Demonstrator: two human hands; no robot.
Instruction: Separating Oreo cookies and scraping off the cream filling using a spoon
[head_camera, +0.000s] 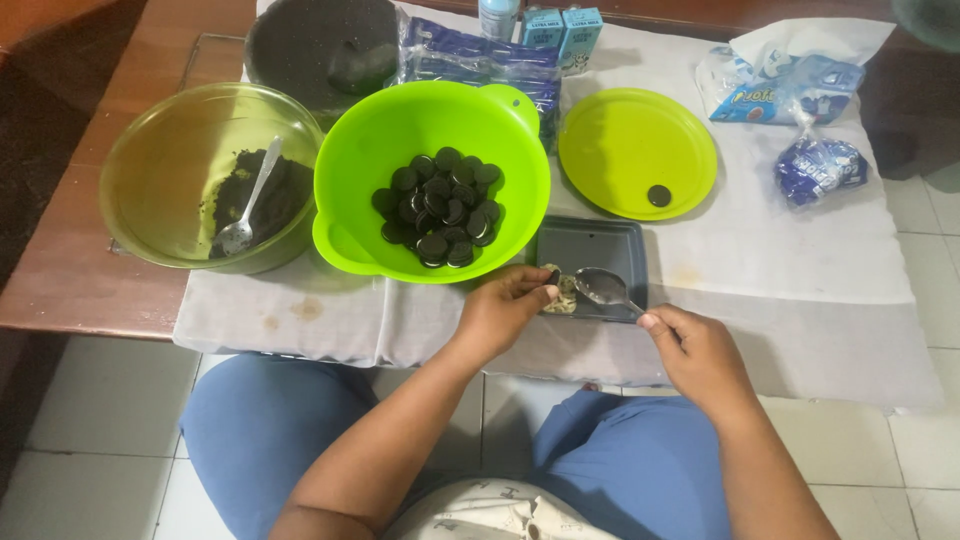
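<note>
**Green bowl of cookies, spoon scraping over grey tray**

Green plastic dominates: we see a bright green bowl (345, 170) holding dark sandwich cookies (440, 205), set just behind the hands, probably for easy reach. Left hand (500, 310) is pinched nearly closed on a dark cookie half (553, 277), held over the near edge of a grey rectangular tray (590, 245). Right hand (700, 355) is closed round the handle of a metal spoon (602, 287), bowl of the spoon aimed at the cookie half, over the tray (so scrapings land inside, we judge). Pale cream bits (566, 297) lie in the tray's near-left corner.

Left of the green bowl, an olive glass bowl (150, 170) holds dark crumbs (275, 190) and a second spoon (245, 210). Green plate (620, 140) behind the tray carries one lone cookie (659, 195). Tray sits close to the table's front edge; white cloth (800, 280) to the right is open room, packets (790, 90) well back.
</note>
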